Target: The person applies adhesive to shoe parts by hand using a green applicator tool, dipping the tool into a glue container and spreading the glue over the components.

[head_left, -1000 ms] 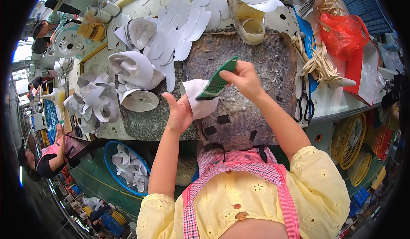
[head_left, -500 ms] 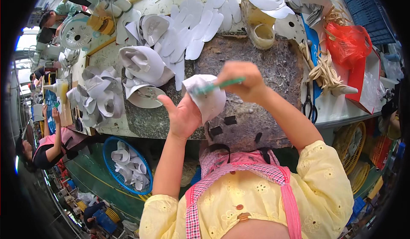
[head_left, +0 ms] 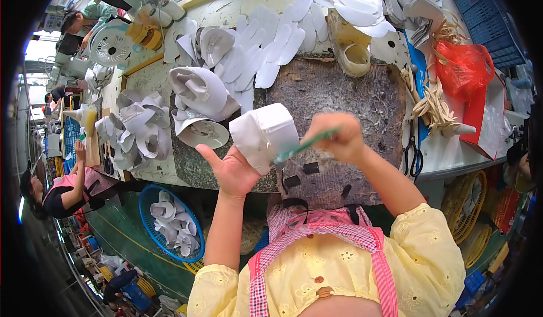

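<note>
My left hand (head_left: 236,171) supports a white shoe upper (head_left: 263,131), its palm turned up and thumb held apart; the fingers are hidden behind the piece. In my right hand (head_left: 336,133), blurred by motion, is a green-handled brush (head_left: 305,145). The brush's lower end meets the right edge of the upper. Beneath both hands lies a dark, glue-stained mat (head_left: 362,110). Just left of the held upper, more curved white uppers (head_left: 203,93) rest on the table. Beyond them spread flat white insoles (head_left: 277,39).
A crusted amber glue container (head_left: 354,59) stands behind the mat. To the right are black scissors (head_left: 413,153), tan strips (head_left: 432,105) and a red plastic bag (head_left: 464,71). A blue basket (head_left: 148,226) of white pieces sits low left. A co-worker (head_left: 68,192) is further left.
The upper has turned in my left hand and moved slightly left and down. My right hand has lowered, taking the brush from across the upper's top to its lower right edge.
</note>
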{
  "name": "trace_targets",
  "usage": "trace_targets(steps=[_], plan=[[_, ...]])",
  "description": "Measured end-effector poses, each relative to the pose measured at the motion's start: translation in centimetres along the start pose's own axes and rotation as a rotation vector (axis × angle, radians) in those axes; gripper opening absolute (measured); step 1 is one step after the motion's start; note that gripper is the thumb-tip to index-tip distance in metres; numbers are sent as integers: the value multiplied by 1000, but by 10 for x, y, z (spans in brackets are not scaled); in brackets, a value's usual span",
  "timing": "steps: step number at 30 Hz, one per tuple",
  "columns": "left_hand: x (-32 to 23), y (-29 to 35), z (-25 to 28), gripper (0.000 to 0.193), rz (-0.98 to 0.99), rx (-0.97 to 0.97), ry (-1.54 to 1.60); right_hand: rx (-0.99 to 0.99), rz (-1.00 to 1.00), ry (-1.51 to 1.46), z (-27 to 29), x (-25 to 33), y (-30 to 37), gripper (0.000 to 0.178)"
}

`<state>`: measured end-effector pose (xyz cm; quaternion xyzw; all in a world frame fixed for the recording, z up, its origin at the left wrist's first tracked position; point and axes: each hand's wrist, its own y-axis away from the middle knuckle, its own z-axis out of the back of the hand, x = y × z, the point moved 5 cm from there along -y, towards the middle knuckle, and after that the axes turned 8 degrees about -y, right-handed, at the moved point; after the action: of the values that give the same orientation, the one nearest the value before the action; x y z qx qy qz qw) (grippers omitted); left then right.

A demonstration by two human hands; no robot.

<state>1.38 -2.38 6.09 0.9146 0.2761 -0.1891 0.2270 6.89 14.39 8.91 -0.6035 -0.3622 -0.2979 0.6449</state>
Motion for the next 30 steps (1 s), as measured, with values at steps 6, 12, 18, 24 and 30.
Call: trace_targets(steps=[6, 12, 18, 24, 30], plan=[[-1, 9, 6, 112, -5, -66, -141, -571, -150, -273, 37, -23, -19, 6], [-2, 14, 11, 112, -52, -37, -140, -185, 16, -147, 32, 4, -31, 10], [-7, 17, 3, 115, -35, 1, -63, -123, 82, -218, 37, 25, -52, 14], [-22, 20, 3, 107, -114, 54, -67, 119, -9, -74, 32, 22, -50, 12], [-24, 22, 1, 107, -101, 52, -150, -121, 133, -428, 50, 27, -57, 11]])
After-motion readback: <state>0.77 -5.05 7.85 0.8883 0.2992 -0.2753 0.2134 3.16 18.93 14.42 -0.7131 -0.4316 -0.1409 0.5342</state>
